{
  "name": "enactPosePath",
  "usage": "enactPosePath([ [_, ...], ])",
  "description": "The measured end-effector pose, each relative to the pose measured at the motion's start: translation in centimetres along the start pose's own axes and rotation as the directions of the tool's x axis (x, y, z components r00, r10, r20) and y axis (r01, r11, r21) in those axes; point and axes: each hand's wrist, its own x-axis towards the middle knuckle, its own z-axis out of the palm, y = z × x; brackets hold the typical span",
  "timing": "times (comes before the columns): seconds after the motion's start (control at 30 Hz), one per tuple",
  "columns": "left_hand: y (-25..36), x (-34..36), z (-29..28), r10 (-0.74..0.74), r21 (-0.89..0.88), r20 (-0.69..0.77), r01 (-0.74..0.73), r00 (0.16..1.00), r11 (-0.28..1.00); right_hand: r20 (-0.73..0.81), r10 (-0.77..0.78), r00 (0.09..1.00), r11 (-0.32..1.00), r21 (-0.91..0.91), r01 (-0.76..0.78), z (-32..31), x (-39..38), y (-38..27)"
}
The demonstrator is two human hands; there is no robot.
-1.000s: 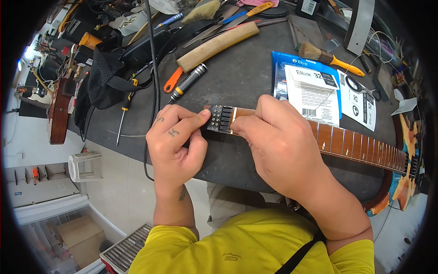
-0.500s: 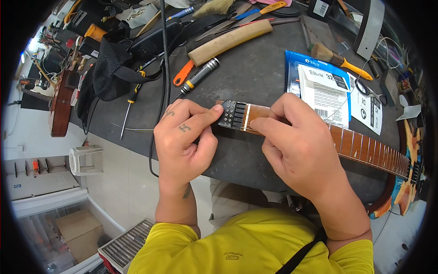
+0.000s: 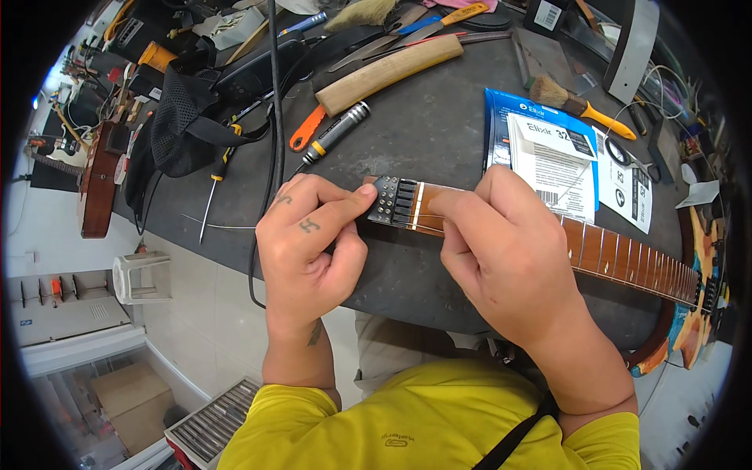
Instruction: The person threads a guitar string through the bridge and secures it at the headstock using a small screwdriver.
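A headless electric guitar lies across the workbench, its fretted neck (image 3: 619, 254) running right to a colourful wood-and-blue body (image 3: 693, 337). My left hand (image 3: 309, 247) is closed at the black headpiece (image 3: 386, 200), thumb tip against its left end. A thin guitar string (image 3: 227, 227) sticks out leftward from behind this hand. Just past the nut, my right hand (image 3: 509, 254) is curled over the fretboard with thumb and index finger pinched; the string seems to run through it, though the fingers hide most of it.
Behind the hands lie a screwdriver handle (image 3: 338, 133), a curved wooden handle (image 3: 392, 74), a blue-and-white string packet (image 3: 552, 157), a brush (image 3: 580, 106) and scissors (image 3: 627, 157). A black cable (image 3: 277, 94) crosses the bench edge. A yellow-black screwdriver (image 3: 219, 176) lies left.
My right thumb and fingers have shifted slightly around the nut end of the fretboard. My left hand keeps its grip at the headpiece. The whole view has moved a little.
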Motion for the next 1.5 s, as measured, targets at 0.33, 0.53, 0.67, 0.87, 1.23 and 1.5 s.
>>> enactPosePath([
  [0.33,0.1,0.1,0.1,0.008,-0.001,-0.001,-0.008,1.0,1.0,0.043,-0.015,0.999,0.999,-0.051,0.017,0.1,0.1,0.1],
  [0.53,0.3,0.2,-0.2,-0.003,0.008,0.013,0.003,1.0,1.0,0.037,-0.026,0.999,0.998,-0.05,0.028,0.1,0.1,0.1],
  [0.67,0.2,1.3,-0.2,-0.041,0.073,0.003,0.041,0.999,0.997,0.049,-0.032,0.998,0.998,-0.052,0.035,0.2,0.0,0.4],
  [0.87,0.4,4.3,-3.4,-0.323,0.267,-0.091,0.335,0.942,0.904,0.048,-0.03,0.998,0.999,-0.033,0.032,0.3,0.0,0.4],
  [1.23,1.5,3.4,-1.4,-0.161,0.41,-0.006,0.149,0.987,0.9,0.022,-0.058,0.998,0.995,-0.082,0.06,0.3,-0.1,0.5],
  [1.5,0.5,0.4,0.1,0.113,0.143,-0.01,-0.11,0.994,0.984,0.013,-0.076,0.997,0.995,-0.069,0.076,0.5,0.0,0.2],
])
